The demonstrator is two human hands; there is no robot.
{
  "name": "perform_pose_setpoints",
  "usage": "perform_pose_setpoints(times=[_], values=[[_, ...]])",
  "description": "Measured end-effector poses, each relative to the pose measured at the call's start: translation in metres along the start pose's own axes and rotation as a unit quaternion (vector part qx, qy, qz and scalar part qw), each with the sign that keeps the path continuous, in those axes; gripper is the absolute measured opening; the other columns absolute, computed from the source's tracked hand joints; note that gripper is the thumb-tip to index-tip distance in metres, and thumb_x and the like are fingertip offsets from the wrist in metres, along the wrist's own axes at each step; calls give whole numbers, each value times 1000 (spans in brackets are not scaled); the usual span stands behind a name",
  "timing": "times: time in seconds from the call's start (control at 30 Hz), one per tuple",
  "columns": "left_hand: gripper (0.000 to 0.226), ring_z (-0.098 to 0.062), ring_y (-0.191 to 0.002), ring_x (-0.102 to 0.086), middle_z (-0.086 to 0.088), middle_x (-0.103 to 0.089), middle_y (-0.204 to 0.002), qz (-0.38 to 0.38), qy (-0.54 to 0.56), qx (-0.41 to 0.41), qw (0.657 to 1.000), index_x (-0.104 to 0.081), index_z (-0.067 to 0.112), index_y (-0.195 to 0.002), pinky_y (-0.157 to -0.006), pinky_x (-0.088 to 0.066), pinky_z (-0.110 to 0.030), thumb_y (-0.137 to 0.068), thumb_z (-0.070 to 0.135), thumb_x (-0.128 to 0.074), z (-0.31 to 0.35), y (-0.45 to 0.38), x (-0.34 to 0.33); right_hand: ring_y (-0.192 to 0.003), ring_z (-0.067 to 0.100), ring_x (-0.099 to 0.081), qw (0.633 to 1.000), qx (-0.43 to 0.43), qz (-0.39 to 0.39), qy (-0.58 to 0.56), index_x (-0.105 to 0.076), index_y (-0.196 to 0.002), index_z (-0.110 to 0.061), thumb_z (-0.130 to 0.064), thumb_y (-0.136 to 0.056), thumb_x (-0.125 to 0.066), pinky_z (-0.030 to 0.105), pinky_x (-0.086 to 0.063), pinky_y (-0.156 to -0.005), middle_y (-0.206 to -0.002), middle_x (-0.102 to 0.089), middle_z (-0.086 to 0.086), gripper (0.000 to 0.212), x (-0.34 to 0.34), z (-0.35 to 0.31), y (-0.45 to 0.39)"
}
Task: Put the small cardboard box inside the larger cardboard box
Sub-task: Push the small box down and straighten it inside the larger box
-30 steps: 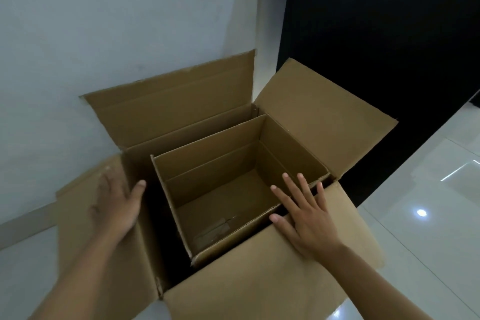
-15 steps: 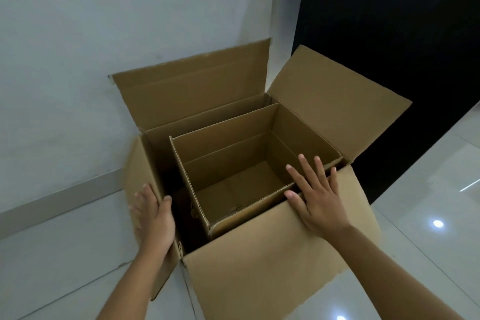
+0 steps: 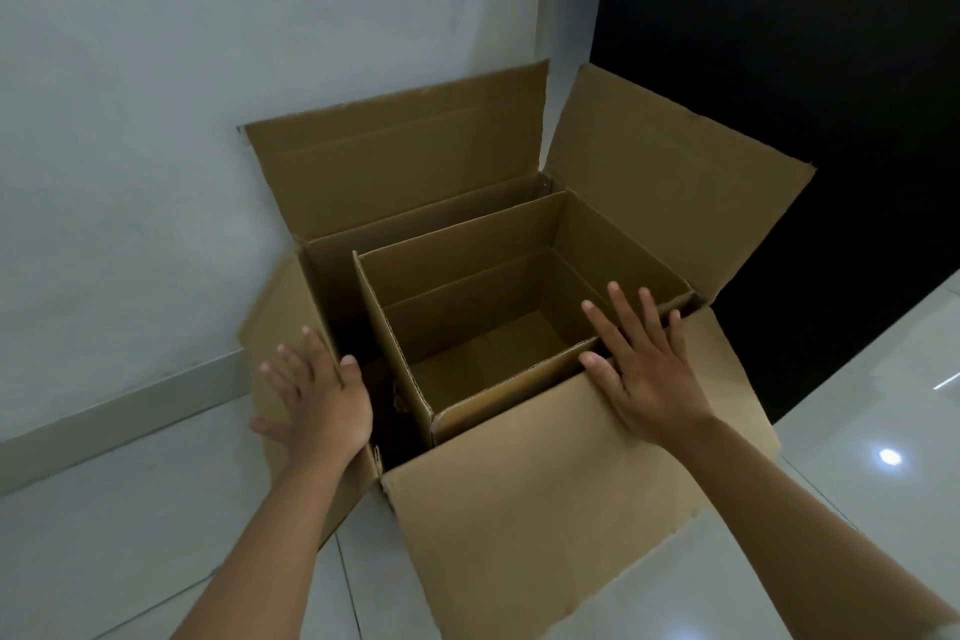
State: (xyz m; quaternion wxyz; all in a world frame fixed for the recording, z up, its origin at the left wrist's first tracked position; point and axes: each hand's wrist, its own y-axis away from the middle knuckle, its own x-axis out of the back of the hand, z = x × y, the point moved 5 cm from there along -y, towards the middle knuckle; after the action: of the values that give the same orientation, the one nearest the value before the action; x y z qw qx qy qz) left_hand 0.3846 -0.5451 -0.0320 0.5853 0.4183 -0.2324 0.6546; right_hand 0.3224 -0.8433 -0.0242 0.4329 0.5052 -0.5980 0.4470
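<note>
The small cardboard box [image 3: 483, 327] sits open-topped inside the larger cardboard box [image 3: 545, 525], against its right wall, with a dark gap on its left. The larger box stands on the tiled floor [image 3: 883, 421] against the wall [image 3: 208, 68]. The left hand [image 3: 317, 395] lies flat on the larger box's left flap, grip wide, holding nothing. The right hand [image 3: 644, 369] lies flat on its near flap, fingers spread, reaching the small box's near rim.

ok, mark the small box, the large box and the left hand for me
small cardboard box [image 3: 452, 276]: head view, on its far inner wall.
larger cardboard box [image 3: 524, 509]: head view, on its near flap, folded outward.
left hand [image 3: 324, 405]: head view, on the back of the hand, flat on the left flap.
</note>
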Motion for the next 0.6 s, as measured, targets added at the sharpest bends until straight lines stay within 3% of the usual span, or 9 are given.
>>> perform_pose_setpoints(times=[0.37, 0.6], values=[[61, -28, -143, 18, -9, 19, -156, -13, -64, -58, 996, 17, 19, -143, -112, 0, -60, -97, 37, -19, 7, 29, -1, -132, 17, 33, 999, -8, -51, -8, 23, -131, -35, -80, -54, 27, 40, 20, -108, -141, 34, -5, 89, 5, -23, 15], [59, -27, -144, 14, -6, 11, -158, 0, 78, -56, 995, 7, 19, -145, -116, 0, -48, -97, 19, -28, 6, 31, -8, -130, 15, 35, 997, -69, 5, -42, -4, -145, -34, -81, -57, 22, 43, 22, -107, -154, 16, -5, 104, -6, -26, 18]])
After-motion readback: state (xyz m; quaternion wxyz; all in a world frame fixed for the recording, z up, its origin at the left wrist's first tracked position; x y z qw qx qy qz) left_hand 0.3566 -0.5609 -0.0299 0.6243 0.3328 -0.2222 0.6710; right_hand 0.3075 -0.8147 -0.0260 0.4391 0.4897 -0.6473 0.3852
